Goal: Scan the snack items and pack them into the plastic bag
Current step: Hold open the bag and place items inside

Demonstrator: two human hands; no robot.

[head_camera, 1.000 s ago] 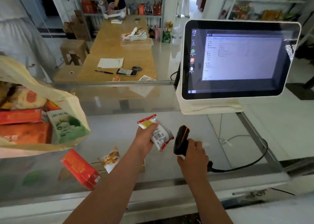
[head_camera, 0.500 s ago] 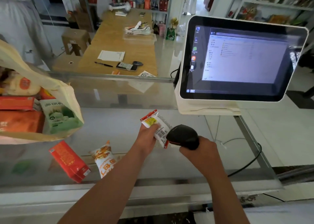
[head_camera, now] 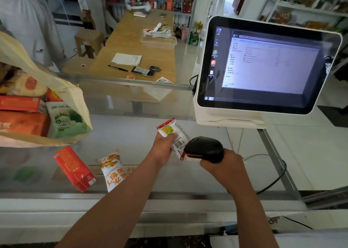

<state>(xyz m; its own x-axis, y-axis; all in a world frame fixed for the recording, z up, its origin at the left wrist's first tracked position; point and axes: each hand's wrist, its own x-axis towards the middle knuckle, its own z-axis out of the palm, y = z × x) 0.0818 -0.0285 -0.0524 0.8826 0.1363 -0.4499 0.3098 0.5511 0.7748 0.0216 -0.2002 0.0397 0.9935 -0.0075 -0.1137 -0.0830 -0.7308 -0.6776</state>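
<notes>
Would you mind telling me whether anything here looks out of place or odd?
Nothing looks spilled or damaged. The one oddity is the monitor: it shows a desktop file window, not a checkout screen, while the right hand aims the barcode scanner at the snack packet in the left hand.
</notes>
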